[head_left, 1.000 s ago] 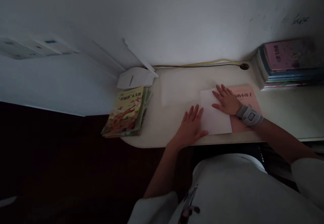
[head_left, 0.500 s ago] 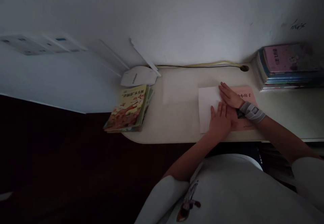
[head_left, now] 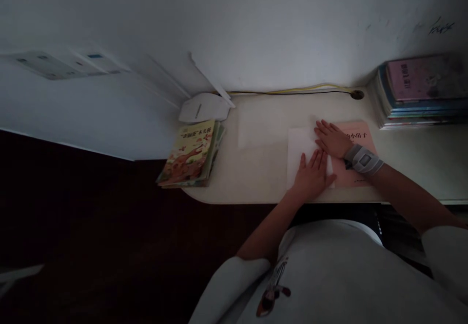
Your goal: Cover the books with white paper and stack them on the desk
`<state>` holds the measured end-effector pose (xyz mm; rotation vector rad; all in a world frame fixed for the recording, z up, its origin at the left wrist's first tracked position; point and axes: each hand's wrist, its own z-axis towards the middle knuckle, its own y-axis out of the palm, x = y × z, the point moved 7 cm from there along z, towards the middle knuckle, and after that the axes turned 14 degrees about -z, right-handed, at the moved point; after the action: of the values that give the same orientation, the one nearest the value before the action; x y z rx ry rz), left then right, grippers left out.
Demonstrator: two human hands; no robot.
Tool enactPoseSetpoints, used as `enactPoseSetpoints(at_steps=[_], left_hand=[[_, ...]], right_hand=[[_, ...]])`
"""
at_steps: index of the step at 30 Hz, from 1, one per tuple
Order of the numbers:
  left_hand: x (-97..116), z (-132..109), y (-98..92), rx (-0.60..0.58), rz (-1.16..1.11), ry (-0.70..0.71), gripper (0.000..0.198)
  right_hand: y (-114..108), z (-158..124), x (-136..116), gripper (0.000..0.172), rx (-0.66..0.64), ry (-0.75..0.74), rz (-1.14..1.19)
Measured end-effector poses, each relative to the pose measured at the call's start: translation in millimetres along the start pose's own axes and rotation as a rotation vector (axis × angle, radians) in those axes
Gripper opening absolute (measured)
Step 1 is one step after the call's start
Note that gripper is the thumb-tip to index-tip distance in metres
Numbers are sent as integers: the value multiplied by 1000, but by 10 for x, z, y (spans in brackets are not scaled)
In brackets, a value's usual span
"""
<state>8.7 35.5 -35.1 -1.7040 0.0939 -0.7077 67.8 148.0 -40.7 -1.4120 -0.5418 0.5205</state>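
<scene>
A book with a pink cover point(head_left: 361, 170) and dark printed characters lies flat near the front edge of the desk. White paper point(head_left: 297, 151) covers its left side; whether it is a page of the book or a loose sheet, I cannot tell. My left hand point(head_left: 312, 176) rests flat on the white paper, fingers extended and thumb apart. Just beyond it, my right hand point(head_left: 332, 138) lies flat across the border between white paper and pink cover, fingers spread. A grey band with a watch-like face point(head_left: 364, 160) circles my right wrist. Neither hand grasps anything.
On the desk's left end lies a small pile of picture books point(head_left: 190, 153), with a white router point(head_left: 204, 108) behind it. Cables point(head_left: 292, 91) run along the wall to a round desk hole point(head_left: 357, 94). A tall book stack point(head_left: 417, 92) stands at right.
My left hand has slid slightly left, its thumb now spread over the white paper, and more white shows beside it. My right hand stays nearly in place. The view has shifted a little.
</scene>
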Motion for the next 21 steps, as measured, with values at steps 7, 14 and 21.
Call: enactPoseSetpoints(at_steps=[7, 14, 21], left_hand=[[-940, -292, -501, 419, -293, -214, 59], [-1936, -609, -618, 398, -834, -641, 53], [-1208, -269, -840, 277, -1309, -233, 43]], right_hand=[[-23, -10, 34, 68, 82, 73, 69], [-101, -115, 218, 74, 167, 171, 298], [-249, -623, 555, 66, 221, 192, 316]])
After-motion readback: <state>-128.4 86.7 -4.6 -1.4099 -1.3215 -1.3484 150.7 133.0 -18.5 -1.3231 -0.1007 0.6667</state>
